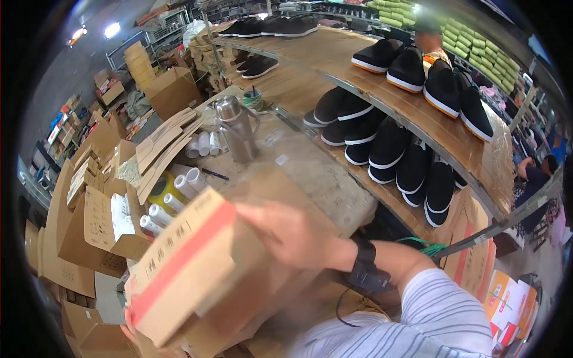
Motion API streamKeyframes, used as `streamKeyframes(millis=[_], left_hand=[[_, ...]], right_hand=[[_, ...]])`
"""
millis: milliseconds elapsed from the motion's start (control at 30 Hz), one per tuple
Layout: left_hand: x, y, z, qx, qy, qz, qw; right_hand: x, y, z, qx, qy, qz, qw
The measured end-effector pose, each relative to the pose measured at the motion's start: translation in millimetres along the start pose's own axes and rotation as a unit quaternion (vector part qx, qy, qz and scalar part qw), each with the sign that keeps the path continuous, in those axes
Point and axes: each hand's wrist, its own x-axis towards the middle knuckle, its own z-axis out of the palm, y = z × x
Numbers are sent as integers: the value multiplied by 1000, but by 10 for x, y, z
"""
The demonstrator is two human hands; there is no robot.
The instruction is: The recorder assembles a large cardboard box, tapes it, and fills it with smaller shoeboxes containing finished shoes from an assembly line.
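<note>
- The right hand [292, 232] lies spread and flat on top of a cardboard shoe box [191, 262] with a red stripe along its edge; the fingers are blurred, stretched out over the lid rather than curled round anything
- A black wrist strap [365, 262] sits on that arm, just above a striped sleeve [436, 322]
- The left hand [132, 329] shows only as a few fingertips under the box's lower left corner, propping it from beneath; how far it is closed I cannot tell, since the box hides most of it
- The box is held tilted above the near end of the worktable [322, 173], close in front of the person's chest
- Further back on the table stands a steel flask [237, 128], upright, with a dark pen [215, 174] lying near its foot
- White rolls [179, 191] lie in a loose row at the table's left edge, next to a stack of flat cardboard sheets [164, 146]
- To the right, two slanted wooden shelves carry black slip-on shoes with white soles [406, 161], set in pairs, soles facing out
- Open cartons [89, 227] crowd the floor on the left
- Another person's arm [528, 173] shows at the far right, beyond the shelf end
</note>
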Motion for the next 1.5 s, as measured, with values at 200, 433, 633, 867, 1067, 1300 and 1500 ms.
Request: streamKeyframes(millis=[200, 433, 633, 867, 1067, 1300, 1500], left_hand=[[175, -965, 223, -471, -95, -408, 776], [83, -1326, 393, -126, -140, -326, 926], [211, -832, 617, -99, -101, -247, 959], [126, -860, 479, -92, -100, -257, 957], [341, -449, 518, 151, -187, -174, 955], [439, -390, 395, 112, -116, -106, 981], [557, -140, 528, 344, -198, -7, 918]], right_hand=[[685, -427, 520, -80, -20, -183, 980], [1003, 438, 1340, -31, -161, -86, 983], [1426, 851, 715, 186, 265, 126, 938], [1022, 790, 716, 31, -216, 45, 975], [1029, 799, 713, -23, -205, 16, 978], [906, 535, 596, -59, -64, 24, 996], [827, 447, 334, -88, 29, 5, 996]])
